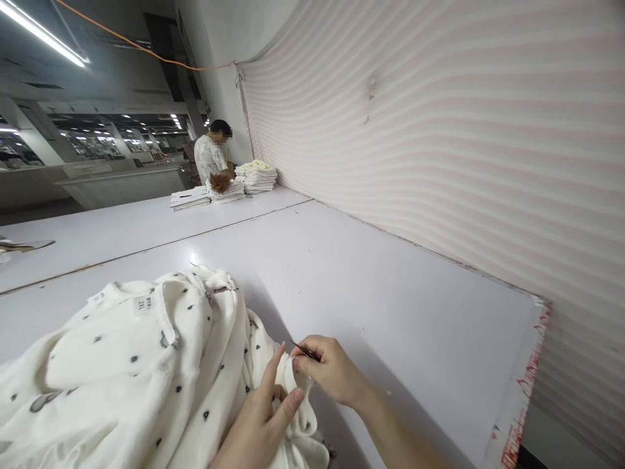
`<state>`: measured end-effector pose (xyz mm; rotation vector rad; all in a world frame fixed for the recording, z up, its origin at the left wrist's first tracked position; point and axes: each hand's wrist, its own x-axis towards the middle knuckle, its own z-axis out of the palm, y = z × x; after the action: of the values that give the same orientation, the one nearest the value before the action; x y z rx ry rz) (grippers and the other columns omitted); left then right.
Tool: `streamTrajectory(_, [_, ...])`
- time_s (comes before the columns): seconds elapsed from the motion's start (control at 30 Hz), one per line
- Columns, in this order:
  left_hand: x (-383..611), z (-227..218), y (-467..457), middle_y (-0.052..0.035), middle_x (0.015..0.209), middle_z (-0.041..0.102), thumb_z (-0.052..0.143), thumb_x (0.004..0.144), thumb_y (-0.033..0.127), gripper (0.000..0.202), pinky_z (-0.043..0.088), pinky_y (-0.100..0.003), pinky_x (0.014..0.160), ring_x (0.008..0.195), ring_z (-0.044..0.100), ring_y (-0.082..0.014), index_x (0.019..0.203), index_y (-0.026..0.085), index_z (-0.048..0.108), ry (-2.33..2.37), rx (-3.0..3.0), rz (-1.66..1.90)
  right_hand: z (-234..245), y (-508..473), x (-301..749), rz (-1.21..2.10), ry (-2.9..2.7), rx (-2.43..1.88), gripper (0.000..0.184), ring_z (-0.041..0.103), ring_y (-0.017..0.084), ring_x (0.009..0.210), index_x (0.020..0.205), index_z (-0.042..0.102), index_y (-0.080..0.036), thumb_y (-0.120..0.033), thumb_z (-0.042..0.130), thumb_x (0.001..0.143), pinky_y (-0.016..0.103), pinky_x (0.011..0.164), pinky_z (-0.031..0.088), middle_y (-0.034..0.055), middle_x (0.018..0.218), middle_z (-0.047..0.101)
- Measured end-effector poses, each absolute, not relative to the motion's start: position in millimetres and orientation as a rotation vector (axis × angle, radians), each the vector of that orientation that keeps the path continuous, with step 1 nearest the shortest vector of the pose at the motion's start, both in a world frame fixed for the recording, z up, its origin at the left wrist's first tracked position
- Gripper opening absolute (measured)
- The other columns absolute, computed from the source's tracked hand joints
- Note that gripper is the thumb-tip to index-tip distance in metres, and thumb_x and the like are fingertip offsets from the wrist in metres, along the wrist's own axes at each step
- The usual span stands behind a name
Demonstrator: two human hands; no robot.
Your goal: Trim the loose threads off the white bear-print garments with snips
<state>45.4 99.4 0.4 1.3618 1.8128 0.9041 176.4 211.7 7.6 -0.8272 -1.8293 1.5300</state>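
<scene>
A white garment (127, 371) with small dark spots and a size label lies crumpled on the white table (381, 293) at the lower left. My left hand (263, 417) pinches a fold of its edge, fingers closed on the cloth. My right hand (329, 368) is closed on a small dark thread snipper (306, 352), whose tip points at the fold held by the left hand. Both hands meet at the garment's right edge.
A striped pale pink fabric wall (463, 130) rises along the table's right side. The table's right corner (532, 365) is worn and red-flecked. At the far end a person (212, 156) stands by stacks of folded white cloth (244, 179).
</scene>
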Motion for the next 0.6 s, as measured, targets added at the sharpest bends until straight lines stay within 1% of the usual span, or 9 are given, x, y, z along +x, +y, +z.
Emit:
streamTrajectory(0.03, [44.3,2.9,102.9,0.0077,0.060,0.043,0.045,0.090,0.050,0.042,0.036,-0.021,0.055,0.054,0.044,-0.0126,0.118,0.020,0.046,1.784,1.338,0.908,10.9,210.6,173.6,1.538,-1.849,-0.811,0.011,0.054,0.012,0.062,0.072,0.070,-0.018,-0.019,0.060,0.077,0.019,0.057,0.041,-0.0041,0.065,0.063])
streamTrajectory(0.1, [44.0,4.0,106.5,0.0065,0.062,0.041,0.043,0.090,0.049,0.030,0.036,-0.022,0.056,0.059,0.043,-0.0132,0.092,0.021,0.052,1.765,1.300,0.958,10.9,204.9,173.8,1.489,-1.830,-0.853,0.013,0.054,0.012,0.062,0.074,0.070,-0.018,-0.022,0.059,0.080,0.019,0.057,0.040,-0.0031,0.067,0.063])
streamTrajectory(0.17, [47.3,0.1,106.1,0.0061,0.063,0.038,0.040,0.091,0.050,0.033,0.036,-0.022,0.056,0.060,0.041,-0.0132,0.074,0.022,0.044,1.819,1.237,1.054,4.1,194.2,181.2,1.356,-1.752,-0.976,0.020,0.051,0.013,0.063,0.073,0.065,-0.018,-0.029,0.055,0.086,0.021,0.058,0.040,-0.0015,0.067,0.060])
streamTrajectory(0.23, [53.7,-6.1,104.0,0.0066,0.062,0.037,0.038,0.092,0.050,0.033,0.036,-0.022,0.055,0.059,0.041,-0.0136,0.074,0.023,0.041,1.903,1.159,1.146,-5.9,179.5,191.7,1.244,-1.659,-1.134,0.030,0.047,0.014,0.060,0.067,0.058,-0.018,-0.040,0.053,0.088,0.022,0.056,0.038,-0.0020,0.062,0.053])
streamTrajectory(0.3, [61.4,-12.2,102.0,0.0062,0.064,0.042,0.039,0.092,0.051,0.030,0.038,-0.023,0.058,0.061,0.045,-0.0149,0.080,0.024,0.043,1.934,1.123,1.223,-15.8,165.0,198.7,1.279,-1.595,-1.216,0.030,0.050,0.015,0.060,0.068,0.057,-0.019,-0.045,0.058,0.084,0.022,0.055,0.040,-0.0023,0.061,0.053])
streamTrajectory(0.37, [67.2,-17.6,99.7,0.0059,0.066,0.044,0.039,0.091,0.053,0.029,0.040,-0.023,0.061,0.062,0.048,-0.0157,0.083,0.024,0.042,1.931,1.117,1.268,-24.0,157.2,199.0,1.359,-1.569,-1.190,0.020,0.057,0.018,0.069,0.075,0.062,-0.020,-0.039,0.065,0.078,0.023,0.062,0.045,0.0001,0.072,0.061])
streamTrajectory(0.43, [68.6,-23.3,95.7,0.0064,0.065,0.042,0.037,0.091,0.055,0.032,0.040,-0.023,0.060,0.061,0.046,-0.0150,0.083,0.025,0.040,1.900,1.137,1.264,-30.4,160.6,195.0,1.356,-1.524,-1.150,0.011,0.059,0.019,0.075,0.077,0.064,-0.020,-0.031,0.065,0.075,0.024,0.068,0.046,0.0018,0.078,0.064])
streamTrajectory(0.53, [62.5,-35.0,86.2,0.0076,0.060,0.035,0.035,0.092,0.058,0.037,0.037,-0.021,0.052,0.051,0.040,-0.0128,0.079,0.025,0.041,1.903,1.272,1.170,-36.4,181.3,192.2,1.286,-1.405,-1.196,0.013,0.055,0.018,0.067,0.075,0.059,-0.020,-0.030,0.054,0.080,0.024,0.062,0.044,0.0001,0.069,0.059])
streamTrajectory(0.6, [56.3,-43.9,80.4,0.0058,0.063,0.037,0.035,0.092,0.058,0.040,0.040,-0.022,0.051,0.049,0.042,-0.0123,0.073,0.024,0.045,1.948,1.481,1.143,-36.9,194.6,195.2,1.278,-1.376,-1.202,0.014,0.051,0.017,0.064,0.078,0.057,-0.020,-0.031,0.050,0.083,0.024,0.059,0.041,-0.0012,0.067,0.055])
